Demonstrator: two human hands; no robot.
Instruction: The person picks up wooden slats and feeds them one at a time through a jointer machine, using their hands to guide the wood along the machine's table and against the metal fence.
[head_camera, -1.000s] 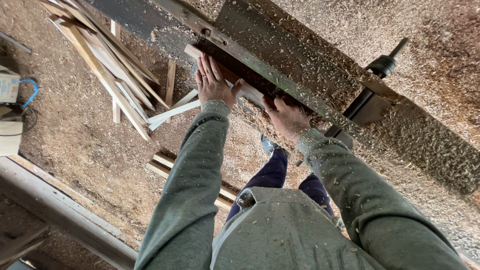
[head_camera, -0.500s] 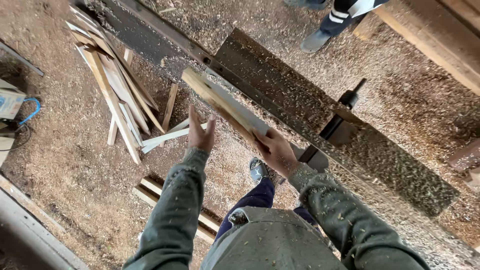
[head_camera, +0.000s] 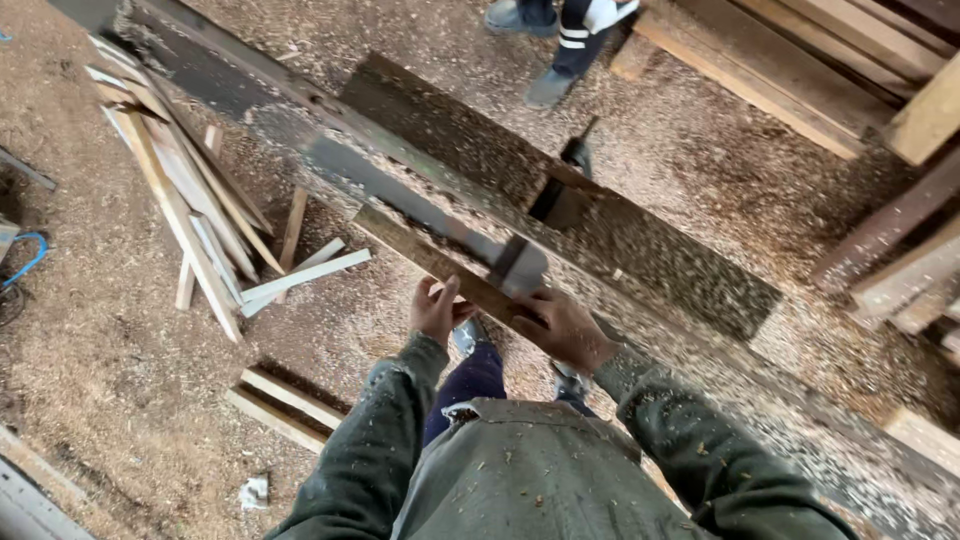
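Both hands, left (head_camera: 437, 310) and right (head_camera: 565, 328), grip a long, narrow, brown weathered board (head_camera: 440, 265).

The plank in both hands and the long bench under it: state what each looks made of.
Plank: rough-sawn wood, brown, unfinished, grain showing; held by left hand and right hand. Bench: dark and flat under sawdust, possibly metal; too covered to tell.
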